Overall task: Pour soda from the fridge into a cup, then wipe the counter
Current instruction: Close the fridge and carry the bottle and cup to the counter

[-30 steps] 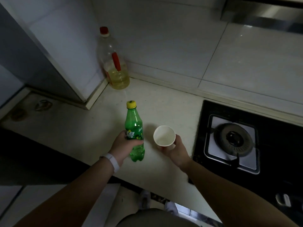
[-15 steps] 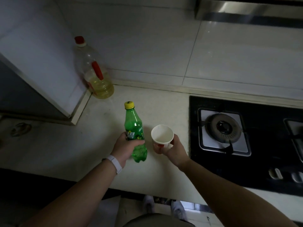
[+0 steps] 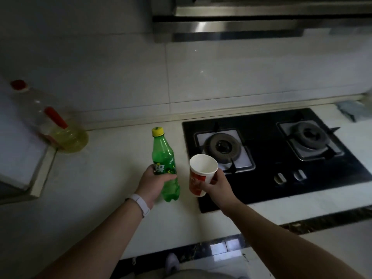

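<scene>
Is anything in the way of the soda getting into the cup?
Yes, one thing: the yellow cap is on the green soda bottle, which the left hand holds upright. The paper cup in the right hand is open-topped and right beside it, nothing between them.

Bottles: two, one green soda bottle [image 3: 164, 164], one oil bottle [image 3: 48, 121]. Paper cup [image 3: 202, 175]: one. Hob burners: two [image 3: 222, 147] [image 3: 309, 135].

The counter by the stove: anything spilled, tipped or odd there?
No spill shows on the pale counter. The green plastic soda bottle stands upright, yellow cap on, in the left hand. The only thing askew is the red-and-white paper cup, tilted in the right hand and apparently empty.
</scene>
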`<state>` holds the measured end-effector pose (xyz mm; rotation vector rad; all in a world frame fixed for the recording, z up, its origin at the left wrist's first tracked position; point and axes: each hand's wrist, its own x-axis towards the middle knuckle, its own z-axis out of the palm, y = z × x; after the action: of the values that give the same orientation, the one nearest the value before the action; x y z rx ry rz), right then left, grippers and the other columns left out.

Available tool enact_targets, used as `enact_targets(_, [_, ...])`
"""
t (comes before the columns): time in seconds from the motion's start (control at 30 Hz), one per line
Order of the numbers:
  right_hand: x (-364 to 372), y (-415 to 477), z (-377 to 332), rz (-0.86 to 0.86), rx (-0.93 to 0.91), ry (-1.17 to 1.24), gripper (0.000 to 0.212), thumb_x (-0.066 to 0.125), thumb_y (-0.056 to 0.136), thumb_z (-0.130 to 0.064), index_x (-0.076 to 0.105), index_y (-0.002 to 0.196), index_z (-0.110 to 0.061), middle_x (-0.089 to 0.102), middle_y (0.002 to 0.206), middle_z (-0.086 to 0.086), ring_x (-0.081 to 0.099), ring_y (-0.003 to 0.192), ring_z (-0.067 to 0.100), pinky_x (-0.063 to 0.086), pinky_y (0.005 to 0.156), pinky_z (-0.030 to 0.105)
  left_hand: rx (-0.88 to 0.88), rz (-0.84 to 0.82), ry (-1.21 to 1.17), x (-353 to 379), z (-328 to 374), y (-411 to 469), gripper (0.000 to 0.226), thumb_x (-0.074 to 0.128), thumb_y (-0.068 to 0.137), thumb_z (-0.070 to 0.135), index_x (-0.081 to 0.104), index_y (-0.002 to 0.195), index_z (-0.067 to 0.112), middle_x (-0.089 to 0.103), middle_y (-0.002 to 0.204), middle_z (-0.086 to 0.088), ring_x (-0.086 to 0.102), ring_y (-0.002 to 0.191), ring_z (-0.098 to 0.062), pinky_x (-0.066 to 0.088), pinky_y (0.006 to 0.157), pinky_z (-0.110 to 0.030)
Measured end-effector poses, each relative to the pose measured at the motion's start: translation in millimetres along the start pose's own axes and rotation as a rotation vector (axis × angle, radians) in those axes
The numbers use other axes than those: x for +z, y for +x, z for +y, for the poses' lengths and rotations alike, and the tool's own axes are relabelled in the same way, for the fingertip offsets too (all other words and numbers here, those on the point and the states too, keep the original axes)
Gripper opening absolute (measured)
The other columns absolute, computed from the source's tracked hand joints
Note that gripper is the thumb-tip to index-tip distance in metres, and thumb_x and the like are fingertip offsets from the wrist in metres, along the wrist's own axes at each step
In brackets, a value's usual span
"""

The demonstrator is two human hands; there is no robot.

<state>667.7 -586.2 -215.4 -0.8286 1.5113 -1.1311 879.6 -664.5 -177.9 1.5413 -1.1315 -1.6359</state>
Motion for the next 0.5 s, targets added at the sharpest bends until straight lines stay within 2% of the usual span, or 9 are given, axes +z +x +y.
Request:
enact_targets(0.1, [-40, -14, 1, 0.073, 0.007, 0.055, 0.076, 0.092, 0.06, -0.035, 0.051, 0.124, -0.038, 0.068, 0.115, -0.011, 0.065, 0.107, 0.007, 0.055, 0.082, 0.025, 0.025, -0.055, 0.028, 43, 7, -6, 0.036, 0.083, 0.07, 0.006, 0.069, 0.101, 0.018, 0.078, 0.093, -0.005, 0.074, 0.088, -0.027, 0.058, 0.077, -0.038])
enact_targets(0.2, [-87, -32, 2, 0.162, 0.014, 0.063, 0.069, 0.091, 0.058, -0.038, 0.052, 0.115, -0.044, 0.069, 0.11, -0.013, 0.065, 0.103, 0.005, 0.055, 0.075, 0.021, 0.029, -0.118, 0.056, 92, 14, -17, 0.04, 0.083, 0.07, 0.007, 0.068, 0.106, 0.017, 0.077, 0.098, -0.008, 0.073, 0.091, -0.029, 0.058, 0.083, -0.043])
enact_targets(0.3, [-141, -54, 4, 0.262, 0.004, 0.08, 0.059, 0.087, 0.069, -0.027, 0.05, 0.114, -0.041, 0.067, 0.112, -0.009, 0.065, 0.104, 0.008, 0.054, 0.076, 0.023, 0.05, -0.198, 0.085, 149, 21, -30, 0.043, 0.083, 0.071, 0.007, 0.068, 0.109, 0.018, 0.076, 0.1, -0.006, 0.072, 0.092, -0.025, 0.057, 0.078, -0.036])
enact_targets(0.4, [-198, -77, 9, 0.35, -0.007, 0.085, 0.06, 0.081, 0.077, -0.02, 0.046, 0.124, -0.032, 0.063, 0.116, -0.008, 0.062, 0.106, 0.009, 0.054, 0.075, 0.021, 0.094, -0.301, 0.142, 209, 28, -48, 0.037, 0.083, 0.071, 0.011, 0.071, 0.103, 0.025, 0.078, 0.092, 0.002, 0.074, 0.085, -0.018, 0.053, 0.07, -0.029])
enact_targets(0.5, [-253, -101, 15, 0.47, 0.022, 0.1, 0.062, 0.079, 0.079, -0.017, 0.044, 0.13, -0.022, 0.058, 0.121, 0.001, 0.058, 0.111, 0.019, 0.053, 0.09, 0.037, 0.117, -0.395, 0.192, 272, 31, -65, 0.031, 0.081, 0.074, 0.007, 0.071, 0.096, 0.026, 0.078, 0.086, 0.007, 0.074, 0.078, -0.011, 0.052, 0.065, -0.026])
